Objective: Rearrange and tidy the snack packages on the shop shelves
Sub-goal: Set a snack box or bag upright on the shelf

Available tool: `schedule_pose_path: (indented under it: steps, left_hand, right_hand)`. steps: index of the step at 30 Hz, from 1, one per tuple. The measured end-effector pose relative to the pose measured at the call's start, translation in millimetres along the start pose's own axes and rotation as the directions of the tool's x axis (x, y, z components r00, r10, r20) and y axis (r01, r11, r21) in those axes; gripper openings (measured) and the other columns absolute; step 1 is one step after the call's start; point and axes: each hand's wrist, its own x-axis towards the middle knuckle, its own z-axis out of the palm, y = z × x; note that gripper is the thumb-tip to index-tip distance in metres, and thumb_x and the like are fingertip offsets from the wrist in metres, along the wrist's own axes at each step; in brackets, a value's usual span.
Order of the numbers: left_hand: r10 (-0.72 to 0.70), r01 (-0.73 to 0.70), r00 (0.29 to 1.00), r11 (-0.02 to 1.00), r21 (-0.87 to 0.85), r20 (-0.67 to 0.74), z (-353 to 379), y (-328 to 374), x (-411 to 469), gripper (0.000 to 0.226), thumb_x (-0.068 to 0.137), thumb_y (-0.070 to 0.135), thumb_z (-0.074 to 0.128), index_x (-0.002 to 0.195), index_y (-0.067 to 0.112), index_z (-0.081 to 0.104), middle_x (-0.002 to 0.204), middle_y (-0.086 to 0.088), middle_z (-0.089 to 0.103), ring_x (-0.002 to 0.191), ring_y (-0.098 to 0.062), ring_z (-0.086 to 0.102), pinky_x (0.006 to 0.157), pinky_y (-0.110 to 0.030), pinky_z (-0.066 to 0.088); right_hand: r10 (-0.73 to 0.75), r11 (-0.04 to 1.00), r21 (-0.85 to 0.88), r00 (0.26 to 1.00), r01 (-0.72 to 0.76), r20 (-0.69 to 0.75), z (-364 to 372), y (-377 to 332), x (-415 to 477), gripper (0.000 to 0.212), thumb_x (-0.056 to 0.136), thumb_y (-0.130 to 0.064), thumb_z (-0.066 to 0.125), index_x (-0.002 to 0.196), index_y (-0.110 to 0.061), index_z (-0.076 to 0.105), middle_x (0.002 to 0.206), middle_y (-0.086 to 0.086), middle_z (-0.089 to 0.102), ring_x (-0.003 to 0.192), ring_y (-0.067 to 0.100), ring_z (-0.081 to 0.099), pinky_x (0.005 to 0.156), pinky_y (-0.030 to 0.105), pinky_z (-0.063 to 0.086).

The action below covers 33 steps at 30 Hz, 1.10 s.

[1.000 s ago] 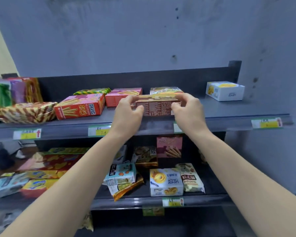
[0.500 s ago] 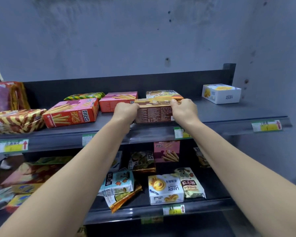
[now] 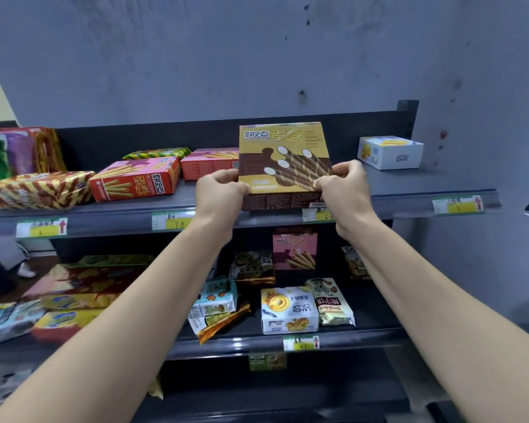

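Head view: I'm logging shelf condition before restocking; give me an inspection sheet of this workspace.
Surface: top shelf, mostly bare on the right.
Job's things: yellow-brown egg roll box held upright, front facing the camera; red egg roll box lying flat to its left.
Clutter: packets on the lower shelf lie jumbled; an orange packet overhangs the edge.
Hands: left hand and right hand grip the box's lower sides.
Cables: nothing seen.
Surroundings: stained grey wall behind.

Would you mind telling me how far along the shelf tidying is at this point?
Little looks finished: only the pink box on the lower shelf stands facing front. In hand: the left hand and right hand hold the yellow-brown box upright at the front edge of the top shelf. Still to do: the red box lies flat and skewed, and the orange packet and its neighbours lie jumbled below.
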Motion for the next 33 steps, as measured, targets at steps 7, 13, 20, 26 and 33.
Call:
schedule_pose_path:
  steps: [7,13,20,26,33]
  left_hand:
    - [-0.028,0.022,0.997,0.997,0.076,0.075,-4,-16,-50,0.044,0.074,-0.023,0.05,0.087,0.017,0.061,0.083,0.0,0.067,0.074,-0.016,0.065,0.053,-0.018,0.052]
    - [-0.063,0.047,0.995,0.979,0.198,0.077,1,-47,-91,0.048,0.071,-0.026,0.051,0.075,0.021,0.064,0.08,-0.001,0.07,0.078,-0.02,0.068,0.067,-0.031,0.057]
    - [-0.101,0.069,0.993,0.924,0.376,0.065,10,-85,-102,0.029,0.08,-0.01,0.06,0.07,0.016,0.065,0.079,-0.002,0.07,0.078,-0.019,0.067,0.072,-0.032,0.056]
    - [-0.294,0.227,0.954,0.842,0.489,0.064,21,-141,-92,0.019,0.088,0.0,0.059,0.101,0.011,0.067,0.096,-0.008,0.067,0.09,-0.022,0.062,0.084,-0.031,0.052]
    - [-0.485,0.378,0.872,0.756,0.534,0.069,34,-198,-77,0.02,0.087,0.001,0.057,0.074,0.015,0.062,0.086,-0.006,0.066,0.096,-0.029,0.063,0.088,-0.041,0.052]
  right_hand:
    - [0.112,0.989,0.08,0.988,-0.121,0.107,-28,19,-33,0.031,0.074,-0.016,0.063,0.105,-0.015,0.063,0.109,0.008,0.067,0.094,0.025,0.068,0.084,0.045,0.057]
    - [0.142,0.988,0.043,0.981,-0.149,0.135,-55,52,-55,0.024,0.079,-0.006,0.061,0.097,-0.022,0.063,0.098,0.004,0.071,0.091,0.025,0.069,0.082,0.046,0.057]
    - [0.274,0.961,-0.079,0.941,-0.263,0.198,-77,96,-72,0.019,0.083,-0.004,0.06,0.092,-0.021,0.063,0.103,0.003,0.07,0.094,0.023,0.066,0.083,0.042,0.056]
    - [0.423,0.901,-0.214,0.876,-0.378,0.231,-88,144,-67,0.023,0.087,-0.001,0.055,0.106,-0.011,0.064,0.107,0.008,0.068,0.093,0.022,0.064,0.078,0.033,0.052]
    - [0.57,0.794,-0.384,0.797,-0.47,0.203,-86,201,-56,0.019,0.087,-0.001,0.053,0.098,-0.012,0.064,0.101,0.002,0.068,0.093,0.019,0.062,0.072,0.027,0.049]
